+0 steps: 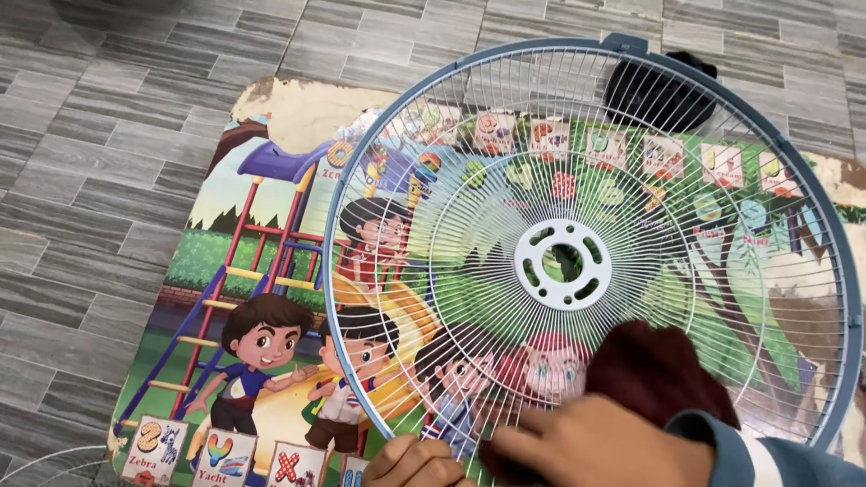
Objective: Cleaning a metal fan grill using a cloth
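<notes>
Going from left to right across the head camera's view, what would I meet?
Grey tiled floor → colourful children's play mat → round fan grille, with the left hand, then the right hand on a dark red cloth.

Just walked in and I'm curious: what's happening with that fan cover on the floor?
A person is holding a round fan grille tilted over a colourful cartoon mat on the grey tiled floor. The right hand presses a dark red cloth against the grille's lower wires. The left hand is at the grille's bottom edge, only partly in view. A dark object lies behind the grille's top.
</notes>
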